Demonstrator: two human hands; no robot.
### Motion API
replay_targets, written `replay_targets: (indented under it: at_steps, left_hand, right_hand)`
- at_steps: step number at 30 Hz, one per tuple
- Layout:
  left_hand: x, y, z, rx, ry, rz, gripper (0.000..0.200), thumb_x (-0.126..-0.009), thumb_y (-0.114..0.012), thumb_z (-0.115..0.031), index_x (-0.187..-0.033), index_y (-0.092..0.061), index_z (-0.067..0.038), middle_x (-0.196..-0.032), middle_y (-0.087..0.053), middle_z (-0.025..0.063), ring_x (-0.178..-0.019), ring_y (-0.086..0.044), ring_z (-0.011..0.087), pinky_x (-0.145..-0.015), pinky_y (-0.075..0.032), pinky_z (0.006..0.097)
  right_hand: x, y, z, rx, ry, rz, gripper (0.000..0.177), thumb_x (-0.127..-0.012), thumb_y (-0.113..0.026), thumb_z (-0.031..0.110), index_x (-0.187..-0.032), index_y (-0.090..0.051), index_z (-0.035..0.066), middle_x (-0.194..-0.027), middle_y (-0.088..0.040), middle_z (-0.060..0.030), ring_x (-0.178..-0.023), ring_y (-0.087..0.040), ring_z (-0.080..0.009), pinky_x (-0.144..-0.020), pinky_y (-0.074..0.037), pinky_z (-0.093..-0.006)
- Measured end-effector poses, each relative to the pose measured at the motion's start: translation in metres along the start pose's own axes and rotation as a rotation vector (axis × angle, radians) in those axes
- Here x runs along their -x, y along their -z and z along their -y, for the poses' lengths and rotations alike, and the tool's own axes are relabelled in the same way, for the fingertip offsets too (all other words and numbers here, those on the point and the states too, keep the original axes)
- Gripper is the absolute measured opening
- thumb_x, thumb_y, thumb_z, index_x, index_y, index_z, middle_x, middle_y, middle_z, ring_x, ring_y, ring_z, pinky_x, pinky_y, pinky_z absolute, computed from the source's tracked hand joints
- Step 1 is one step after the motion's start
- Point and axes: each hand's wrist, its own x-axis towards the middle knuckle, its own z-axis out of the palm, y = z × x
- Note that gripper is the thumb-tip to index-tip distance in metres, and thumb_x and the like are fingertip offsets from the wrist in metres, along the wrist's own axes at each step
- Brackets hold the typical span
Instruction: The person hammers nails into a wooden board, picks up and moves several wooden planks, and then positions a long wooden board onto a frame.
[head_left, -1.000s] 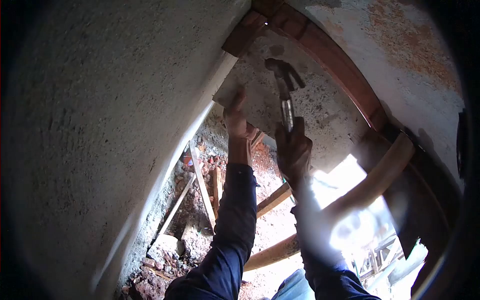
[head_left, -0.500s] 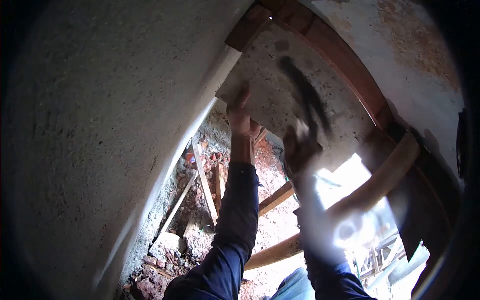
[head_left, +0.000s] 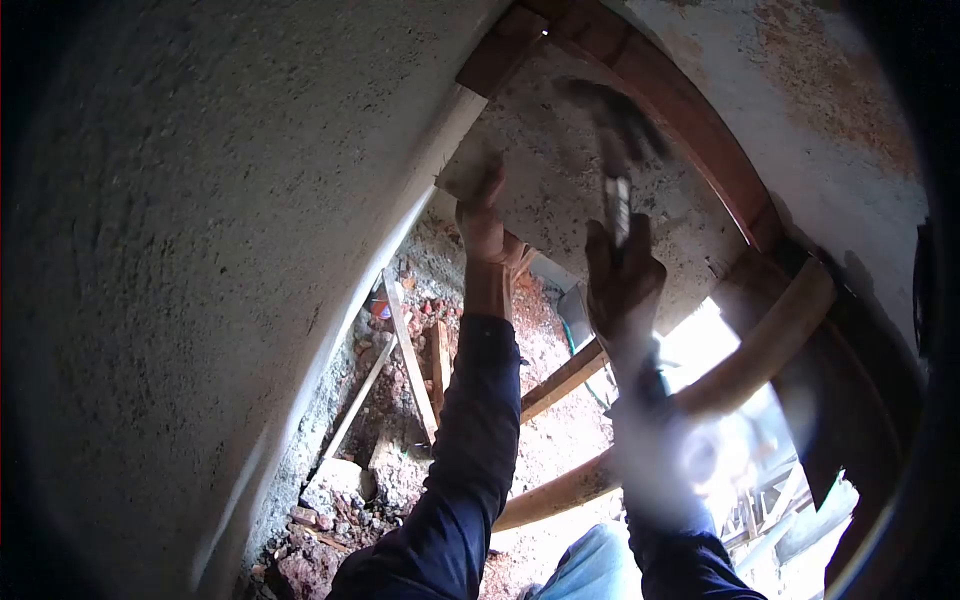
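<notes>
My right hand (head_left: 627, 280) is raised in the middle, closed around the handle of a hammer (head_left: 620, 205). The hammer's dark upper end is smeared by motion in front of a speckled grey panel (head_left: 545, 150). To its left, my left hand (head_left: 482, 230) reaches up to the panel's lower left edge, beside a pale wall edge. Its fingers look bent around something there, but what they hold is dim and I cannot make it out. Dark blue sleeves (head_left: 475, 420) cover both forearms.
A rough grey wall (head_left: 220, 220) fills the left side. Reddish-brown timber (head_left: 700, 135) frames the panel's upper right. Round wooden poles (head_left: 765, 345) cross below my right arm. Wooden strips (head_left: 405, 355), rubble (head_left: 320, 530) and reddish ground lie below, with bright light at lower right.
My right hand has moved up and slightly right, and the hammer has swung with it; its lighter handle part now shows. My left hand stays nearly in place.
</notes>
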Motion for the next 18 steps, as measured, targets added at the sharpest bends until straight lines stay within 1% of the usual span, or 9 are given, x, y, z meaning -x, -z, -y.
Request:
replay_targets:
  at_steps: [2, 3, 5, 7, 9, 10, 11, 13, 18]
  left_hand:
    - [-0.001, 0.0, 0.0, -0.006, -0.005, 0.001, 0.049, -0.089, -0.065, -0.015, -0.133, -0.047, -0.004, -0.125, -0.057, 0.0103, -0.115, -0.056, 0.0279, -0.098, -0.047, 0.0459]
    - [0.001, -0.001, -0.001, -0.033, -0.005, -0.027, 0.049, -0.089, -0.064, -0.015, -0.133, -0.047, -0.004, -0.125, -0.057, 0.0105, -0.115, -0.056, 0.0278, -0.098, -0.047, 0.0457]
    - [0.006, -0.004, 0.002, -0.053, 0.013, -0.06, 0.049, -0.09, -0.064, -0.015, -0.133, -0.046, -0.004, -0.125, -0.057, 0.0107, -0.115, -0.056, 0.0277, -0.098, -0.047, 0.0455]
    - [0.005, 0.0, 0.001, -0.001, 0.058, -0.013, 0.048, -0.09, -0.063, -0.015, -0.134, -0.046, -0.004, -0.125, -0.057, 0.0107, -0.115, -0.056, 0.0273, -0.097, -0.048, 0.0444]
    - [0.002, -0.002, 0.003, 0.011, 0.038, -0.018, 0.047, -0.091, -0.062, -0.015, -0.134, -0.046, -0.004, -0.126, -0.057, 0.0107, -0.114, -0.057, 0.027, -0.096, -0.048, 0.0438]
    - [0.002, 0.0, 0.003, 0.01, 0.039, -0.041, 0.047, -0.092, -0.061, -0.015, -0.134, -0.046, -0.004, -0.126, -0.057, 0.0106, -0.114, -0.057, 0.0268, -0.095, -0.049, 0.0433]
    - [0.0, 0.002, 0.001, 0.008, 0.035, -0.041, 0.047, -0.092, -0.061, -0.015, -0.134, -0.046, -0.004, -0.126, -0.057, 0.0106, -0.114, -0.057, 0.0268, -0.095, -0.049, 0.0433]
    - [0.002, 0.0, 0.004, 0.001, 0.009, 0.01, 0.045, -0.093, -0.059, -0.016, -0.134, -0.046, -0.004, -0.126, -0.057, 0.0105, -0.114, -0.058, 0.0263, -0.094, -0.049, 0.0422]
    - [-0.002, 0.012, 0.01, -0.021, 0.01, -0.041, 0.045, -0.093, -0.06, -0.017, -0.134, -0.047, -0.004, -0.125, -0.057, 0.0111, -0.115, -0.057, 0.0264, -0.094, -0.049, 0.0424]
  right_hand:
    - [0.006, -0.001, -0.007, -0.065, 0.236, -0.212, 0.025, -0.093, -0.06, 0.024, -0.104, -0.05, 0.004, -0.06, -0.057, -0.0233, -0.057, -0.062, -0.0421, -0.044, -0.042, -0.0445]
    - [0.005, -0.004, -0.012, -0.066, 0.232, -0.212, 0.025, -0.093, -0.06, 0.024, -0.104, -0.05, 0.004, -0.06, -0.057, -0.0233, -0.057, -0.062, -0.0421, -0.044, -0.042, -0.0445]
    - [-0.002, -0.006, -0.02, 0.026, -0.01, 0.126, 0.027, -0.091, -0.063, 0.02, -0.11, -0.051, 0.004, -0.057, -0.057, -0.017, -0.048, -0.059, -0.0327, -0.04, -0.041, -0.0411]
    - [0.004, -0.003, -0.017, 0.11, 0.051, 0.09, 0.026, -0.09, -0.062, 0.018, -0.109, -0.051, 0.005, -0.058, -0.057, -0.0178, -0.047, -0.057, -0.0337, -0.041, -0.041, -0.0425]
    - [0.011, 0.002, -0.006, 0.084, 0.204, -0.052, 0.024, -0.091, -0.06, 0.017, -0.106, -0.049, 0.001, -0.068, -0.062, -0.0239, -0.064, -0.066, -0.0408, -0.048, -0.049, -0.0451]
    - [0.014, 0.001, 0.006, -0.203, 0.079, -0.164, 0.022, -0.091, -0.06, 0.017, -0.102, -0.048, 0.002, -0.064, -0.06, -0.0246, -0.062, -0.065, -0.0403, -0.047, -0.048, -0.0458]
    - [0.011, -0.001, 0.005, -0.207, 0.081, -0.162, 0.022, -0.091, -0.06, 0.017, -0.102, -0.048, 0.002, -0.064, -0.06, -0.0246, -0.062, -0.065, -0.0403, -0.047, -0.048, -0.0458]
    - [0.001, -0.001, -0.008, 0.115, -0.046, 0.175, 0.02, -0.091, -0.06, 0.016, -0.101, -0.047, 0.003, -0.062, -0.06, -0.0228, -0.06, -0.066, -0.038, -0.047, -0.048, -0.0448]
    - [0.015, 0.005, -0.001, -0.102, -0.031, -0.055, 0.026, -0.093, -0.06, 0.022, -0.103, -0.051, 0.0, -0.055, -0.056, -0.0165, -0.045, -0.059, -0.0295, -0.043, -0.04, -0.0394]
